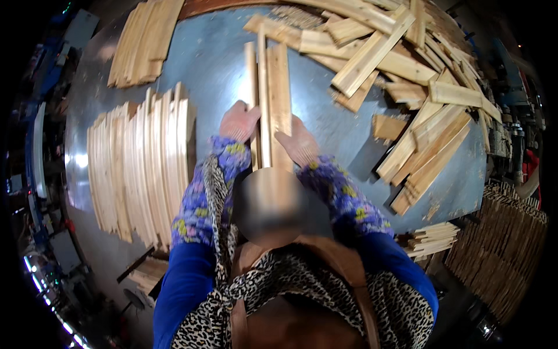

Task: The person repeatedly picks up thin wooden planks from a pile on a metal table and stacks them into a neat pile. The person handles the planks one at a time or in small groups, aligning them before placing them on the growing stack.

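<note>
We find a small bundle of wooden slats (269, 99) lying lengthwise at the middle of the table (209, 52), pressed between both hands. The left hand (239, 121) is flat against its left side, the right hand (297, 146) against its right, palms squeezing inward. Toward the left edge stands a neat row of slats (139, 163); a second stack (139, 41) sits at the far left corner. A loose heap of slats (407, 75) along the right edge remains unsorted. No containers are visible.
</note>
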Available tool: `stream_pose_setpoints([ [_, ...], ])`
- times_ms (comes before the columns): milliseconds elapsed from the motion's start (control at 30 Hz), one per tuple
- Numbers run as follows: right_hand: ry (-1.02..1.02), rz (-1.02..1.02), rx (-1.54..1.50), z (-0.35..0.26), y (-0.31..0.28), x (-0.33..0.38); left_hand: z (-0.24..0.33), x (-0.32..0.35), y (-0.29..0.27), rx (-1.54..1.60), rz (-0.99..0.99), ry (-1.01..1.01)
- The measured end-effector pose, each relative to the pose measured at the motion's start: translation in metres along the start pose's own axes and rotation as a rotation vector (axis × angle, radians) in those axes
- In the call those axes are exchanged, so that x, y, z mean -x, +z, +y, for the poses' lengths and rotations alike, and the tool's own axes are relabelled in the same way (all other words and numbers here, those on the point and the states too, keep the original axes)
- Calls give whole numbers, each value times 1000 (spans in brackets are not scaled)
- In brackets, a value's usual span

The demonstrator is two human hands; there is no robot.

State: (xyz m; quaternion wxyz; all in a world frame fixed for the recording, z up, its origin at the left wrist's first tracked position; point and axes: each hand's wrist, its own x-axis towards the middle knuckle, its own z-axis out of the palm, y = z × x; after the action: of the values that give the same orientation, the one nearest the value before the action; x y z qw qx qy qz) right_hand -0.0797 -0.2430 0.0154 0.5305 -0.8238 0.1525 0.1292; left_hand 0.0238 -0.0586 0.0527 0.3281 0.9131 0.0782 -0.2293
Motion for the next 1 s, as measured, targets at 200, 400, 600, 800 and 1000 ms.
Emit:
stream_pose_setpoints([
  [200, 21, -65, -160, 38, 115, 37, -121, 83, 24, -4, 78, 234],
  [400, 10, -119, -509, 36, 131, 68, -170, 127, 30, 277, -198, 134],
  [600, 237, -30, -1191, -23, 114, 107, -238, 126, -10, 1504, -439, -297],
  [800, 426, -426, -1448, 30, 150, 95, -248, 170, 16, 1419, -316, -335],
  [1000, -154, -560, 327, -61, 195, 105, -255, 239, -5, 64, 321, 230],
])
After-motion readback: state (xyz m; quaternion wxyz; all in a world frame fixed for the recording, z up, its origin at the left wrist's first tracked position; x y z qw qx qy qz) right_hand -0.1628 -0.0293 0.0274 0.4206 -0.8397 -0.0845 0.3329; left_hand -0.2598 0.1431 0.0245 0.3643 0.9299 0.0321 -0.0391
